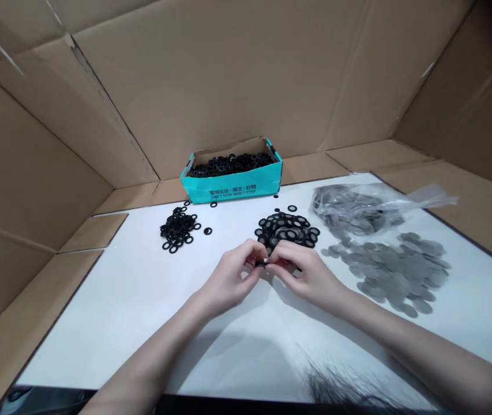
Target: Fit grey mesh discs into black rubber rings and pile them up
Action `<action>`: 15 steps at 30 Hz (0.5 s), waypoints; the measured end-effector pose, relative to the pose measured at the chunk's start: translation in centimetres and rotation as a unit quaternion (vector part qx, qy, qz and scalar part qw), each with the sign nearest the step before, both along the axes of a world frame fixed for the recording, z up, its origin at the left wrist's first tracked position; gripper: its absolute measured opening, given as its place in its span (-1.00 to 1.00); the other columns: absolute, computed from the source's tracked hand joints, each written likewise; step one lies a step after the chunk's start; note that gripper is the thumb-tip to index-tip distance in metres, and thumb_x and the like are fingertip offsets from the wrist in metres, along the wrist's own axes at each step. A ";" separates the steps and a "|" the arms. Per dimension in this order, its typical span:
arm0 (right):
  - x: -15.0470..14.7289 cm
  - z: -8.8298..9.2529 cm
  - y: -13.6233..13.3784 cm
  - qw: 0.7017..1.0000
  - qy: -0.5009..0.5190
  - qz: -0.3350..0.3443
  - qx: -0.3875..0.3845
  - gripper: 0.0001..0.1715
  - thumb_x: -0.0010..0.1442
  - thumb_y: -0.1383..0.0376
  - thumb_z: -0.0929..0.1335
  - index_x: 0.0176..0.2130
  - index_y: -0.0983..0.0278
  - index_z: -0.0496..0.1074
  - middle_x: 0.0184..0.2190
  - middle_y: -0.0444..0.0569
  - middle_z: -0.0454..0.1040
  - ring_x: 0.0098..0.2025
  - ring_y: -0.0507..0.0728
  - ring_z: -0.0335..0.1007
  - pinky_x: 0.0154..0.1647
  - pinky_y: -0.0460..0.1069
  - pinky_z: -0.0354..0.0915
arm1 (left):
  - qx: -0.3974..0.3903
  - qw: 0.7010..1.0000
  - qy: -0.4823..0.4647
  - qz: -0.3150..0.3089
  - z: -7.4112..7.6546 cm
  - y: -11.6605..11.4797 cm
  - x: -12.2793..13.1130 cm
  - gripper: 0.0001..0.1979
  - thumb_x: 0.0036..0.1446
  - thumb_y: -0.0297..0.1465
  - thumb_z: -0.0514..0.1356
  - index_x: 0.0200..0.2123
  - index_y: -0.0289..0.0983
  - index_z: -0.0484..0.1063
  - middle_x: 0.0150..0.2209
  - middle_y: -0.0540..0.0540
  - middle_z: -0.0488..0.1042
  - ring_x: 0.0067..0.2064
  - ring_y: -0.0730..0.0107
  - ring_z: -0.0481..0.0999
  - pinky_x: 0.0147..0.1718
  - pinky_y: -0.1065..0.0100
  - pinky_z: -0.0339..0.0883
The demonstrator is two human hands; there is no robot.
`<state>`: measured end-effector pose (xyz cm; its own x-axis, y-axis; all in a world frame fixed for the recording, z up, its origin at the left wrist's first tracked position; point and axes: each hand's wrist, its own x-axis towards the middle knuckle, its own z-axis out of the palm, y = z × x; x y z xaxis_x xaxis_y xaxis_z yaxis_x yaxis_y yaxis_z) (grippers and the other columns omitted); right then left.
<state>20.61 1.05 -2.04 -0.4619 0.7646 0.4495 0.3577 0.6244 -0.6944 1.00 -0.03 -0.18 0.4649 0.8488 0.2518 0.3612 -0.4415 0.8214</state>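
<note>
Near the middle of the white tabletop, my left hand [237, 274] pinches a small black ring [261, 263] between thumb and fingers. My right hand [301, 271] meets it from the other side, its thumb and fingertips closed at the ring's right edge. Whether a grey disc sits inside the ring is too small to tell. Just beyond my fingertips lies a pile of black rings with grey centres [286, 227], partly covered by my right hand. Loose grey discs [401, 271] are spread to the right of my right hand. A heap of black rings [179, 227] lies farther left.
A turquoise box [232, 187] full of black rings stands at the back. A clear plastic bag [353, 207] holding grey discs lies at the back right. Cardboard walls [228, 75] enclose the white table [133, 311]. Dark hair strands hang at the lower edge.
</note>
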 end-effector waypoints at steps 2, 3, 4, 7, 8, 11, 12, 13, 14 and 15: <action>0.2 0.2 0.1 1.000 0.004 -0.007 -0.003 -0.81 0.29 0.39 0.30 -0.39 0.25 0.39 -0.42 -0.05 0.45 -0.37 0.08 0.37 -0.39 -0.04 0.25 | -0.003 1.000 -0.026 0.010 -0.1 0.1 0.0 -0.82 0.14 -0.58 0.14 -0.19 -0.24 0.32 -0.24 -0.03 0.43 -0.24 0.45 0.46 -0.23 0.42 0.36; 0.2 0.3 0.1 1.000 0.008 -0.012 -0.003 -0.82 0.30 0.38 0.30 -0.37 0.25 0.40 -0.41 -0.04 0.46 -0.36 0.08 0.39 -0.37 -0.03 0.26 | -0.005 0.999 -0.036 0.013 -0.2 0.1 0.0 -0.81 0.14 -0.58 0.14 -0.19 -0.24 0.32 -0.23 -0.03 0.44 -0.23 0.45 0.46 -0.23 0.42 0.37; 0.3 0.4 0.1 1.000 0.011 -0.018 -0.001 -0.83 0.30 0.38 0.30 -0.35 0.25 0.42 -0.40 -0.03 0.47 -0.35 0.09 0.40 -0.36 -0.02 0.27 | -0.007 0.999 -0.043 0.015 -0.3 0.2 0.0 -0.81 0.15 -0.57 0.15 -0.18 -0.24 0.32 -0.23 -0.02 0.44 -0.23 0.46 0.46 -0.23 0.43 0.37; 0.4 0.7 0.1 1.000 0.017 -0.023 0.010 -0.85 0.31 0.38 0.30 -0.30 0.26 0.44 -0.37 -0.02 0.49 -0.33 0.09 0.42 -0.34 -0.02 0.30 | -0.018 0.998 -0.053 0.014 -0.4 0.2 0.0 -0.81 0.16 -0.56 0.16 -0.17 -0.24 0.33 -0.23 -0.02 0.45 -0.23 0.46 0.47 -0.23 0.43 0.38; 0.3 0.8 0.1 1.000 0.017 -0.019 0.014 -0.86 0.31 0.38 0.31 -0.30 0.26 0.44 -0.37 -0.02 0.49 -0.32 0.10 0.42 -0.33 -0.02 0.30 | -0.022 0.998 -0.055 0.015 -0.4 0.3 0.0 -0.81 0.16 -0.56 0.17 -0.16 -0.24 0.33 -0.23 -0.03 0.45 -0.23 0.46 0.47 -0.23 0.43 0.38; 0.3 0.7 0.0 1.000 0.011 -0.008 0.023 -0.88 0.29 0.39 0.33 -0.32 0.25 0.43 -0.37 -0.03 0.49 -0.31 0.10 0.42 -0.31 -0.02 0.30 | -0.031 0.998 -0.060 0.016 -0.4 0.2 0.1 -0.82 0.16 -0.55 0.18 -0.17 -0.25 0.33 -0.23 -0.03 0.45 -0.23 0.45 0.47 -0.24 0.43 0.37; 0.3 0.6 0.0 1.000 0.008 -0.006 0.025 -0.87 0.29 0.39 0.33 -0.33 0.25 0.43 -0.38 -0.03 0.49 -0.31 0.10 0.42 -0.32 -0.02 0.29 | -0.032 0.997 -0.062 0.017 -0.4 0.2 0.1 -0.83 0.16 -0.54 0.19 -0.17 -0.25 0.33 -0.22 -0.04 0.45 -0.23 0.45 0.47 -0.25 0.43 0.37; 0.3 0.6 0.0 1.000 0.005 -0.006 0.026 -0.85 0.29 0.40 0.32 -0.35 0.25 0.42 -0.39 -0.04 0.48 -0.32 0.10 0.41 -0.33 -0.03 0.28 | -0.032 0.997 -0.064 0.018 -0.4 0.2 0.1 -0.84 0.17 -0.53 0.19 -0.17 -0.25 0.33 -0.22 -0.04 0.45 -0.24 0.45 0.46 -0.25 0.43 0.36; 0.2 0.6 0.0 1.000 0.002 -0.006 0.025 -0.84 0.29 0.40 0.32 -0.36 0.25 0.41 -0.41 -0.05 0.47 -0.33 0.09 0.40 -0.34 -0.03 0.27 | -0.031 0.997 -0.064 0.019 -0.4 0.1 0.2 -0.85 0.18 -0.52 0.19 -0.18 -0.25 0.34 -0.22 -0.04 0.45 -0.25 0.45 0.45 -0.26 0.43 0.35; 0.3 0.5 0.0 1.000 0.000 -0.007 0.023 -0.82 0.29 0.41 0.31 -0.38 0.25 0.40 -0.42 -0.05 0.46 -0.34 0.09 0.39 -0.35 -0.04 0.26 | -0.030 0.997 -0.063 0.020 -0.4 0.1 0.2 -0.86 0.19 -0.51 0.19 -0.18 -0.25 0.34 -0.22 -0.05 0.45 -0.25 0.45 0.45 -0.26 0.43 0.34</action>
<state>20.86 1.07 -1.51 -0.4518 0.7496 0.4838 0.3660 0.6503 -0.6657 1.17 0.04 -0.59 0.3986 0.8810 0.2547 0.2697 -0.3780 0.8856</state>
